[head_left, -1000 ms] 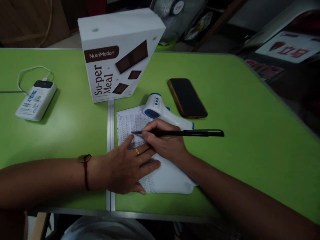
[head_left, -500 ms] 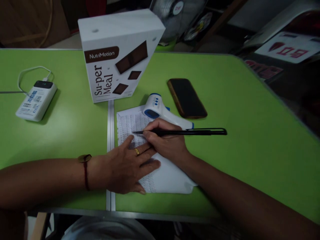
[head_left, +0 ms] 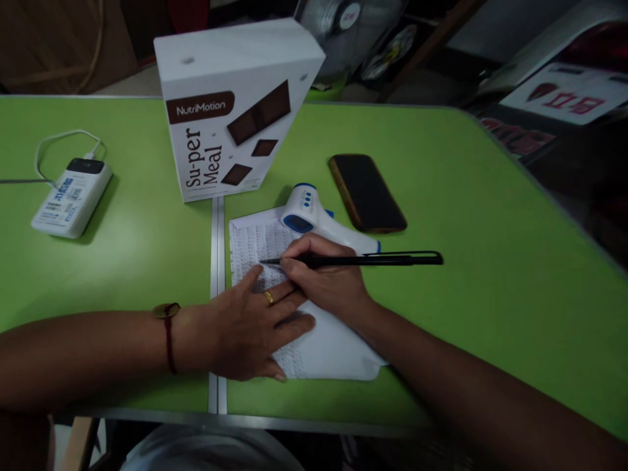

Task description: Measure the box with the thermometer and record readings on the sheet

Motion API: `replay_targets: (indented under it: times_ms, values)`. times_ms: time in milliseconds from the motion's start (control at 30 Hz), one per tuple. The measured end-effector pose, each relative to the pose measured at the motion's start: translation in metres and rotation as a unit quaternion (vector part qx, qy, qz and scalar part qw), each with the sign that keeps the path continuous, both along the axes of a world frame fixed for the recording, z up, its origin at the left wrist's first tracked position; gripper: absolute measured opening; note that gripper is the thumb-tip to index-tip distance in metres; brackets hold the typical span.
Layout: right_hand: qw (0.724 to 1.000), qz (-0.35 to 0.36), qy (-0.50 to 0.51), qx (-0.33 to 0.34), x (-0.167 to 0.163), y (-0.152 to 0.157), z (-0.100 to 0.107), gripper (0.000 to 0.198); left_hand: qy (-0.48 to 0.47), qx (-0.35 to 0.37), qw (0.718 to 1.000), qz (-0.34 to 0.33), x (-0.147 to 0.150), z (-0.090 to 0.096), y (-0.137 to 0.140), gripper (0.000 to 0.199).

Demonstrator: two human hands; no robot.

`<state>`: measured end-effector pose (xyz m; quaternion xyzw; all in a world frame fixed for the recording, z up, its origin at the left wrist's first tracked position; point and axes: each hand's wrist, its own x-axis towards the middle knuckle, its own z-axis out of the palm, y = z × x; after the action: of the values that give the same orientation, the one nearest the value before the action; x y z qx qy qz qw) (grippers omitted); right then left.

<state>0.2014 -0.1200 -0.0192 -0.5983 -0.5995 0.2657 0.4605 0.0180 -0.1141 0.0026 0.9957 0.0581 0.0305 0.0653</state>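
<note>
Lying near the worktop's [head_left: 490,261] front edge, paper [head_left: 341,347] is overlain by left hand [head_left: 250,330] (fingers spread) and right hand [head_left: 331,275] (fingers clamped on pen [head_left: 392,259]).

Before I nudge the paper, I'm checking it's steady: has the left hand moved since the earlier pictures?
No, not visibly: the left hand lies spread on the paper, crossing the metal strip at the same spot.

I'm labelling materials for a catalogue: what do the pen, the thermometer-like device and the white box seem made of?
Pen: probably satin plastic, given its uniform black barrel and clip; metal can't be ruled out.
Thermometer-like device: likely smooth plastic, from its rounded white shell and blue trim.
White box: apparently matte printed cardboard, with flat panels and crisp edges.
</note>
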Motion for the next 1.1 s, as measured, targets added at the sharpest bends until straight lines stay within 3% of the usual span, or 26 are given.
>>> replay_targets:
  times_ms: [1100]
  values:
    - [1.000,-0.004,0.005,0.020,0.0006,0.0009,-0.0007,0.014,0.008,0.011,1.000,0.004,0.0012,0.0006,-0.0010,0.072]
